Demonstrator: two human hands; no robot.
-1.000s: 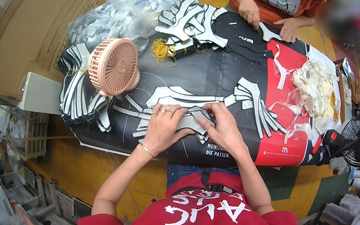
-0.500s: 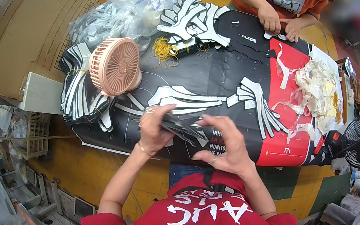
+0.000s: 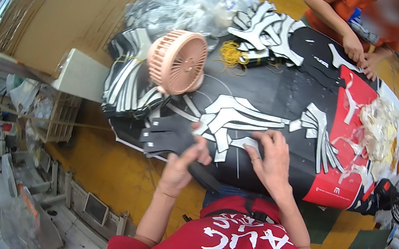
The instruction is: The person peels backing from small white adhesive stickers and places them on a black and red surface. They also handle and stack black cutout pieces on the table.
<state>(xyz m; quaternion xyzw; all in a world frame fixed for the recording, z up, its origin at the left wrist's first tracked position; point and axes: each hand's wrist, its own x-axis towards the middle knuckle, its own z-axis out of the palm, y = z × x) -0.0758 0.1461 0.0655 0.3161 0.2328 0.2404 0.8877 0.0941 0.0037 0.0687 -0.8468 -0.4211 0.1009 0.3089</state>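
Observation:
My left hand [image 3: 182,168] is closed on a dark grey cut piece [image 3: 170,138] with finger-like strips and small white marks at their ends. It hangs over the near edge of the table, left of the white pieces. My right hand [image 3: 274,163] is bent down to the tabletop, its thumb and fingertips on a white cut piece with a black border [image 3: 246,142]. Just beyond both hands lies a fanned group of similar white pieces [image 3: 230,119]. Another fan of narrow white strips [image 3: 318,132] lies to the right.
A pink fan [image 3: 178,62] stands at the left beside stacked strips [image 3: 128,74]. Behind are plastic bags [image 3: 177,11], a pile of white pieces [image 3: 269,30] and yellow rubber bands [image 3: 233,54]. Cream scraps [image 3: 381,124] lie right. Across the table, a co-worker's hands [image 3: 363,57] handle a white piece.
The dark piece, formerly a blurred bundle between my hands, is now spread out in my left hand. My right hand has come down onto a white piece. The whole view has shifted.

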